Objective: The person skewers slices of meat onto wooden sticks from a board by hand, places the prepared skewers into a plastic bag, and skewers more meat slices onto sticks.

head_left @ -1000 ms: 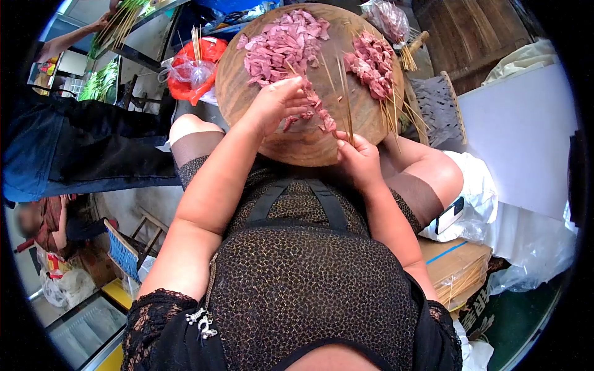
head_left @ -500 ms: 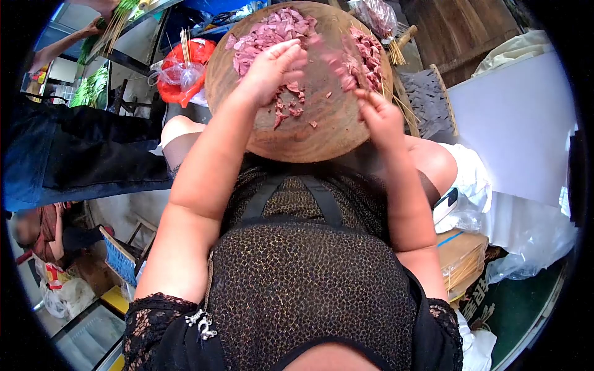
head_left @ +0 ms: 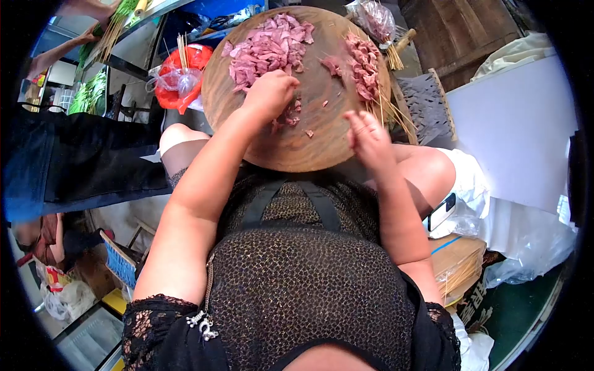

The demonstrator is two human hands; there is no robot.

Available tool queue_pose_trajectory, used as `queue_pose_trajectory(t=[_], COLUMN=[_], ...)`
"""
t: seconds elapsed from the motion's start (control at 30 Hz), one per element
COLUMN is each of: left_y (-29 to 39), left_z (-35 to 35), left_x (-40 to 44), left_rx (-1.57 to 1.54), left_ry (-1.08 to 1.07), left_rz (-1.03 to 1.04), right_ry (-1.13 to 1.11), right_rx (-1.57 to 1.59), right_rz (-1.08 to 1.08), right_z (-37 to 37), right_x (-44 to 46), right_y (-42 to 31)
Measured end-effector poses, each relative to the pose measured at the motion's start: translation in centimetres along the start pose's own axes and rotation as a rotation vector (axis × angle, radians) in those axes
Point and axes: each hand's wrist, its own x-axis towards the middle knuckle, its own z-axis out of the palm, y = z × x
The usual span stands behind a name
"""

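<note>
On the round wooden board [head_left: 322, 145] lies a large pile of sliced pink meat [head_left: 269, 46], with loose scraps in front. My left hand [head_left: 271, 94] is closed at the near edge of that pile; what its fingers hold is hidden. Over the board's right edge is my right hand [head_left: 370, 139], its fingers together and blurred; a faint streak rises above them, and I cannot make out what they hold. Skewered meat [head_left: 364, 65] lies on the board's right side, bare stick ends [head_left: 396, 116] pointing towards me. One separate piece [head_left: 332, 65] lies left of it.
A red bag [head_left: 176, 86] with upright sticks stands left of the board. Bagged skewers [head_left: 377, 21] lie at the back right. A phone [head_left: 442, 211] and a cardboard box [head_left: 458, 260] are at my right. Another person's hands [head_left: 90, 32] hold greens on sticks at the upper left.
The meat skewer my right hand held has left it, and skewered meat lies at the board's right. That hand has drawn back towards me. My left hand has lowered and closed near the large pile.
</note>
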Motion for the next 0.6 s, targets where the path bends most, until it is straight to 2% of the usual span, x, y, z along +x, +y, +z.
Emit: queue_pose_trajectory(t=[0.03,0.07,0.13,0.17,0.23,0.33,0.43,0.5,0.6], left_y=[0.0,0.0,0.5,0.3,-0.1,-0.3,-0.8,-0.6,-0.6], left_z=[-0.1,-0.1,-1.4,-2.0,-2.3,-2.6,-2.5,-2.9,-2.9], left_x=[0.0,-0.1,-0.3,-0.5,-1.0,-1.6,-1.9,-1.9,-1.8], left_rx=[-0.191,-0.189,-1.428,-1.577,-1.651,-1.754,-1.841,-1.891,-1.941], left_ry=[0.083,0.078,0.115,0.129,0.167,0.219,0.246,0.264,0.293], left_rz=[-0.071,-0.073,-0.647,-0.672,-0.689,-0.716,-0.64,-0.66,-0.678], right_ry=[-0.019,-0.04,-0.05,-0.057,-0.074,-0.092,-0.113,-0.038,-0.048], right_rx=[0.029,0.061,0.068,0.003,-0.065,-0.206,-0.263,-0.054,-0.022], right_rz=[0.021,0.045,0.055,0.116,0.17,0.1,-0.016,0.045,0.124], right_z=[0.1,0.1,0.1,0.0,-0.1,-0.1,0.4,1.2,1.3], right_x=[-0.1,-0.1,0.1,0.2,0.7,1.2,1.1,0.9,0.7], right_y=[1.0,2.1,2.2,1.9,1.6,2.4,2.5,2.2,1.7])
